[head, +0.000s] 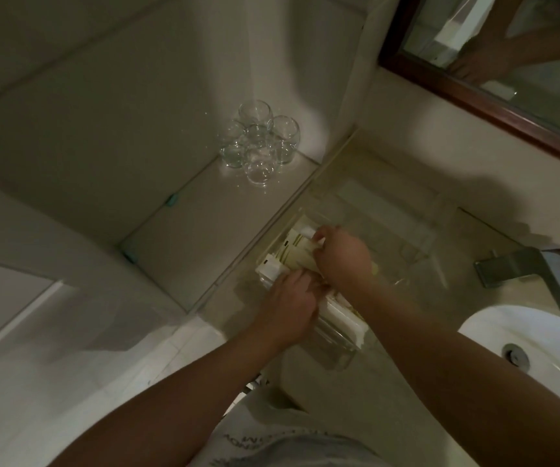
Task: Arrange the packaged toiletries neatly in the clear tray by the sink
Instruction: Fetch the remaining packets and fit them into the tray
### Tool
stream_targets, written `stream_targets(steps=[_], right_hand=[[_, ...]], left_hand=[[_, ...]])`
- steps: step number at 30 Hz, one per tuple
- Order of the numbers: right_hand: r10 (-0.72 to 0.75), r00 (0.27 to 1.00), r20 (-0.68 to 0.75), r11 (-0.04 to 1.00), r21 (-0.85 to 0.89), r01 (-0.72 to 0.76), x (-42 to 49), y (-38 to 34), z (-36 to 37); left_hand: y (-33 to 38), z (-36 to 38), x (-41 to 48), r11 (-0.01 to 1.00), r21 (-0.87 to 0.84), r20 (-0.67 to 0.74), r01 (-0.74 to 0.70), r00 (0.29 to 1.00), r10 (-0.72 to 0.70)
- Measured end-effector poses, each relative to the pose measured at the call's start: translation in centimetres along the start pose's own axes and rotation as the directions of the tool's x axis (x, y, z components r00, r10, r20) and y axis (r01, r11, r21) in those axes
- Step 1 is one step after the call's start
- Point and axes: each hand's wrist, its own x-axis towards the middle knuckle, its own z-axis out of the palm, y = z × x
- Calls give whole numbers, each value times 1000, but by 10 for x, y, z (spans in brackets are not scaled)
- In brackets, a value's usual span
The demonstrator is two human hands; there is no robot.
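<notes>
A clear plastic tray (403, 230) lies on the beige counter left of the sink. Several white and cream toiletry packets (293, 249) with green stripes stand packed in its left part. More white packets (342, 318) fill the tray's near end. My right hand (341, 256) pinches the top edge of a packet in the row. Over the near packets, my left hand (290, 303) presses down with its fingers among them. The tray's right part shows no packets.
Several upturned drinking glasses (260, 144) cluster on a tiled ledge behind the tray. A metal tap (541, 274) and white basin (524, 345) sit to the right. A wood-framed mirror (494, 79) hangs above. A wall corner closes the left.
</notes>
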Motion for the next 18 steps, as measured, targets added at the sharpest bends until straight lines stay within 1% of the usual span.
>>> stream_targets(steps=[2,3,5,7,11,14,18], right_hand=[[-24,999,-24,1000,-14,24,0,0,3],[-43,999,-32,999,-25,43,-1,0,4],[-83,996,-30,996,-41,82,-1,-2,7],[-104,994,-18,994,-36,103,-2,-3,10],[-109,994,-20,994,15,109,-2,-4,13],[-108,994,-30,994,23,109,-4,-4,14],[-195,981,-17,976,-105,192,-6,-4,17]], left_hand=[[-7,1,0,991,31,-74,131,989,-129],[-11,0,1,980,62,-71,187,981,-183],[-16,-2,2,962,85,14,260,965,-263],[-23,0,3,951,102,103,293,947,-303],[-32,5,1,951,156,152,269,944,-292],[-34,8,-1,955,160,111,251,957,-270],[-39,17,-3,963,146,123,225,962,-244]])
